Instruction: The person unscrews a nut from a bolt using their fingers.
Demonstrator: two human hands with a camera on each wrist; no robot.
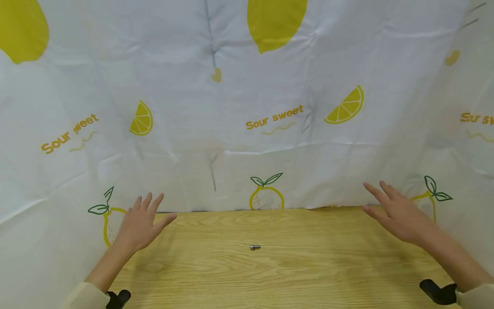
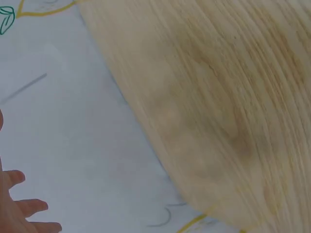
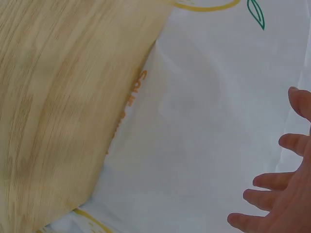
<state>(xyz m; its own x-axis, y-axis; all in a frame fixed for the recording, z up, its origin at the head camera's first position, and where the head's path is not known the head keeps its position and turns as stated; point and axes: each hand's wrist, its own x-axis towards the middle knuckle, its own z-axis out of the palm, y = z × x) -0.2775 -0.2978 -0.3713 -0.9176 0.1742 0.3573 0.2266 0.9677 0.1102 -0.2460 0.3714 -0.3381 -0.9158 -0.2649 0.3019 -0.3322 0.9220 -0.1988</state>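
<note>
Wood-grain bench (image 1: 308, 274), white lemon-print cloth (image 1: 216, 111) behind it and down both sides. Screw (image 1: 255, 247) lies on its side near mid-bench, head to the left, shank to the right; neither wrist view shows it. Left hand (image 1: 142, 225) at the bench's left side, right hand (image 1: 401, 216) at its right side, both well apart from the screw. Both hands have fingers spread and hold nothing; can't tell if either touches the cloth. Handling, my judgement: the piece is tiny and probably rolls, so come in low and slow, thumb and fingertip across the shank, light pinch, with the other hand near as a stop. The head end is likely the surer grip; a flat-hand sweep would risk sending it off. Best to bring the wrist round too, so its camera sees the pinch. Outward: black mount (image 1: 119, 299) at the left wrist, pale sleeve (image 1: 476, 297) on the right arm, "Sour sweet" lettering (image 1: 275, 117) on the cloth.
</note>
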